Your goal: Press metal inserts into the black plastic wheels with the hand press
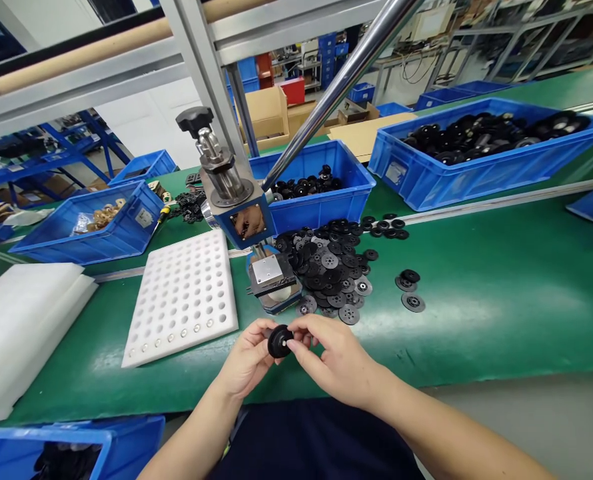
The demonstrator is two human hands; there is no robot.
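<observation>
My left hand and my right hand meet just above the near edge of the green bench. Together they pinch one small black round part, the left from below and behind, the right with fingertips on its face. Right behind them stands a hand press with a black knob, a long steel lever and a metal fixture at its base. A heap of black discs lies to the right of the fixture.
A white foam tray with rows of holes lies left of the press. Blue bins hold black parts and brownish parts. White foam sheets sit far left; another blue bin is at the bottom left.
</observation>
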